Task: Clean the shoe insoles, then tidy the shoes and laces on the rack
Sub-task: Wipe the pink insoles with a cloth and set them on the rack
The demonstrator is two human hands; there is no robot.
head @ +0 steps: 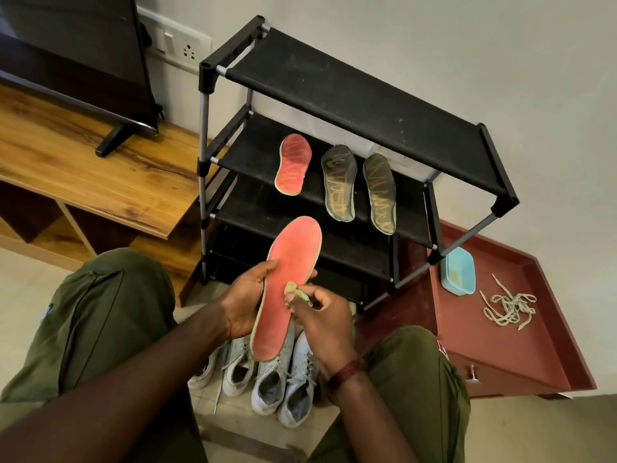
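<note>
- rack [350,95] straight ahead, three insoles [339,182] on a middle shelf
- shoes [267,379] on the floor under the hands
- pink insole [290,262] lengthwise away from the body, toe toward the rack
- left hand [243,302] gripping its left edge
- right hand [324,319] close beside, pinching a cloth [295,290] onto its middle, better placed to wipe

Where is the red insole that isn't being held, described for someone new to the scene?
Find the black shoe rack against the wall. On its second shelf from the top three insoles lie in a row. The red insole is the leftmost, nearest the wooden cabinet; its two neighbours are dark grey.
</note>
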